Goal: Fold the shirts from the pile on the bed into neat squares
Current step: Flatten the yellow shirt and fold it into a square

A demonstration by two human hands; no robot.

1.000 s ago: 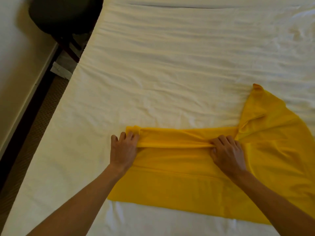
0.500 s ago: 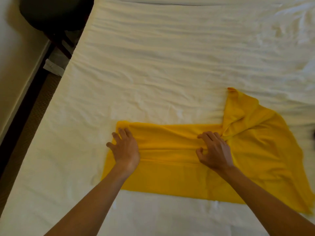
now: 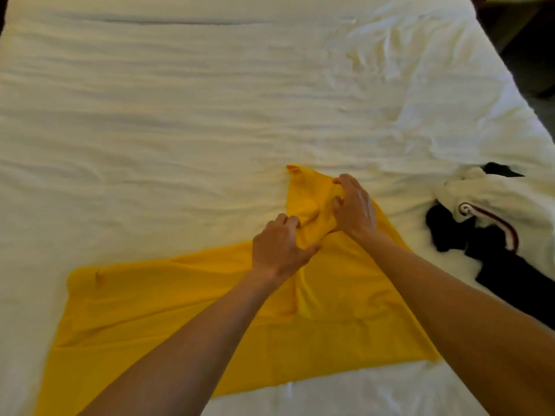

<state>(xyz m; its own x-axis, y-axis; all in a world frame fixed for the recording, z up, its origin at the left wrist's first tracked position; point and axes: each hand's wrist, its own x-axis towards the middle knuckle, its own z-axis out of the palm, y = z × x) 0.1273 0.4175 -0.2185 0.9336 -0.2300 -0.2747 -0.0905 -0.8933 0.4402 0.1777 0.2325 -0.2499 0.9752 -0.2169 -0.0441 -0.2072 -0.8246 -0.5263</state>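
Both hands have shifted off the long folded band they were pressing half a second ago and now meet up at the bunched sleeve end of the shirt, and the view has swung right so the clothes pile shows up.

Nearest, the yellow shirt (image 3: pixel 168 319) lies spread on the white bed sheet (image 3: pixel 180 115), its wide folded body running from about 8 o'clock in to the centre. Both bare forearms cross over it from the bottom edge.

The left hand (image 3: pixel 279 250) sits at dead centre, fingers curled, pinching a ridge of yellow fabric between thumb and fingertips. Just past it, toward 1 o'clock, the right hand (image 3: pixel 354 205) has its fingers bent down into the same bunched-up part, gripping it, so both are closed on cloth and nearly touching each other.

Beyond the hands the sleeve tip pokes out to a point at 12 o'clock of them.

Over at 3 o'clock, well apart from the shirt, is the pile (image 3: pixel 492 217): a white garment with a dark red swirl, on top of black ones.
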